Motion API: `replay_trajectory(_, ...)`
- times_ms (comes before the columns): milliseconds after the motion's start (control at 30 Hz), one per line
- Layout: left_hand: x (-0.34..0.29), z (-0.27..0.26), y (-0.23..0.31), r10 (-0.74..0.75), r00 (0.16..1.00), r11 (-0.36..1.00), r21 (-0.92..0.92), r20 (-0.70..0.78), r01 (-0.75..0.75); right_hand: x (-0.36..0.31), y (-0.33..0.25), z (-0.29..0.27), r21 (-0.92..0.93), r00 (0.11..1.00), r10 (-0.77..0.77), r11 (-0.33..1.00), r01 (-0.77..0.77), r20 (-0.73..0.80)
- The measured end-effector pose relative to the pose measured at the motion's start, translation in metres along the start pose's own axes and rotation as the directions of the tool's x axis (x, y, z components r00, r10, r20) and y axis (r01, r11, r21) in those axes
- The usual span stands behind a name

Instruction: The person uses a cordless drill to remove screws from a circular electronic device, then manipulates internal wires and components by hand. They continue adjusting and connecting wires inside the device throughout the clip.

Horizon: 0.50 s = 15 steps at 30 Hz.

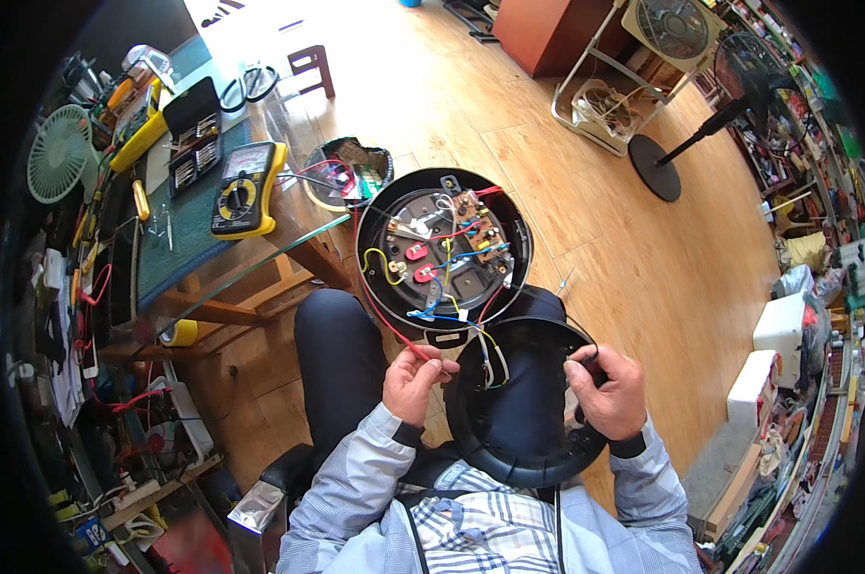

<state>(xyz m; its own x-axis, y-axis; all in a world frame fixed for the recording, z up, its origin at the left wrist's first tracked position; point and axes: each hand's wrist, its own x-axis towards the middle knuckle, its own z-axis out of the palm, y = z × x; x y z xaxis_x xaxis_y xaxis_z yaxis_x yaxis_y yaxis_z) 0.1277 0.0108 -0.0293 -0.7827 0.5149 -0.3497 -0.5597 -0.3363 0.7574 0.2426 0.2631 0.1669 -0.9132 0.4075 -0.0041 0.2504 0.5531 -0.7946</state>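
Red insulated wire point(405, 342) sat pinched in the grip of the left hand point(413, 387), its end hidden by fingers; the grip of the right hand point(614, 394) curled around a black piece point(591, 367), mostly covered. Just beyond a black ring point(528, 472), the round black housing point(521, 263) held a brown circuit board point(480, 230). Print on the analog multimeter point(249, 191) was too small to read.

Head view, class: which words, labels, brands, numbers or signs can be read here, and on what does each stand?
No text is clear enough to quote.
Yellow-and-black multimeter: markings on its scale and around its knob, too small to read.
Brown circuit board: any print is too small.
Silver packet: any print is too blurred.
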Motion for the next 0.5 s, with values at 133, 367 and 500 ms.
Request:
replay_trajectory(133, -0.003, 0.006, 0.007, -0.046, 0.995, 0.964, -0.258, 0.091, 0.068, 0.0, -0.006, -0.002, -0.083, 0.995, -0.057, 0.994, 0.065, 0.085)
replay_trajectory(367, -0.04, 0.044, 0.029, -0.111, 0.867, 0.911, -0.3, 0.485, 0.284, -0.014, -0.021, 0.023, -0.345, 0.902, -0.293, 0.85, 0.398, 0.317)
replay_trajectory(500, -0.051, 0.052, 0.036, -0.188, 0.824, 0.963, -0.064, 0.534, 0.261, -0.027, -0.02, 0.043, -0.378, 0.874, -0.22, 0.836, 0.397, 0.433)
